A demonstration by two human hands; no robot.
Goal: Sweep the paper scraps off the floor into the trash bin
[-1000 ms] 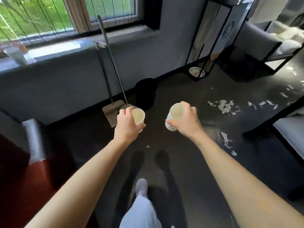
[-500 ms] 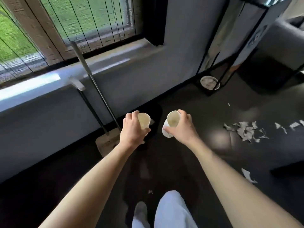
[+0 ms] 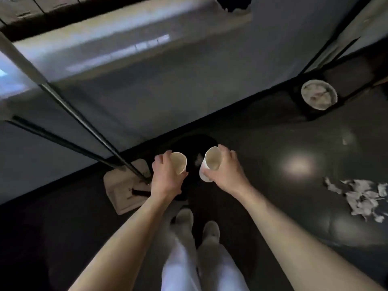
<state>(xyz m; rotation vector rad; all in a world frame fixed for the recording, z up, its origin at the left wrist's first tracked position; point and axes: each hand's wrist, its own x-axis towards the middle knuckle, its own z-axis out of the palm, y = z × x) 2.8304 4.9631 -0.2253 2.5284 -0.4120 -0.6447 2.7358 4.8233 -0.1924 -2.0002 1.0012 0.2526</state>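
While the person (image 3: 182, 269) stands at the trash bin (image 3: 194, 143), left hand (image 3: 165, 175) clamped round a paper cup (image 3: 179, 162), right hand (image 3: 227, 172) clamped round a second cup (image 3: 211, 161), both held over the bin, paper scraps (image 3: 361, 196) on the floor (image 3: 294, 133), well right.

A person's body, seen from above by a head-worn camera. The left forearm (image 3: 126, 238) and right forearm (image 3: 283, 227) are bare along all their visible length, down to the left hand (image 3: 165, 177) and right hand (image 3: 226, 173). The legs wear loose, pale white trousers (image 3: 184, 267). The feet are in soft white footwear (image 3: 184, 219) with rounded toes; socks or slippers, too blurred to tell.
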